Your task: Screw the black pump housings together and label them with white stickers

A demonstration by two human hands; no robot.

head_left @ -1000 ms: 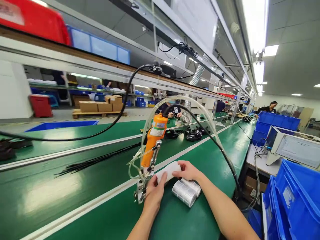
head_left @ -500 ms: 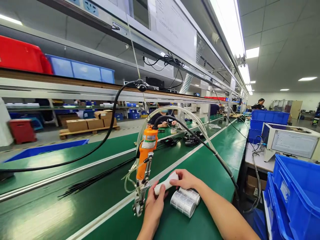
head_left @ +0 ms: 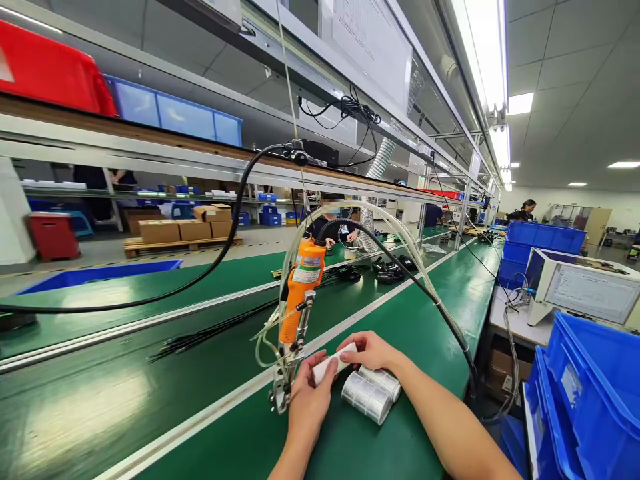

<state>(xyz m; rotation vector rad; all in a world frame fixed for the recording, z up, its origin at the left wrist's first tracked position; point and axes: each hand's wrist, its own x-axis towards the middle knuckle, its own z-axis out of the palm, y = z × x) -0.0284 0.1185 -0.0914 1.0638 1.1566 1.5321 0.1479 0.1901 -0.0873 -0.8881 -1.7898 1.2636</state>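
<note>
My left hand and my right hand both grip a small white oblong part above the green bench. The left hand pinches its near end, the right hand its far end. Just under my right hand lie two shiny plastic-wrapped packs. An orange hanging screwdriver with clear tubes and a black cable stands just left of my left hand, its metal tip close to my fingers.
A green conveyor belt runs to the left with black rods on it. Blue bins and a white machine stand to the right. Other people work farther down the line. Cardboard boxes sit beyond.
The white part has turned in my hands from showing a broad face to showing a narrow edge. Both hands stay in the same place by the screwdriver; the view has shifted a little.
</note>
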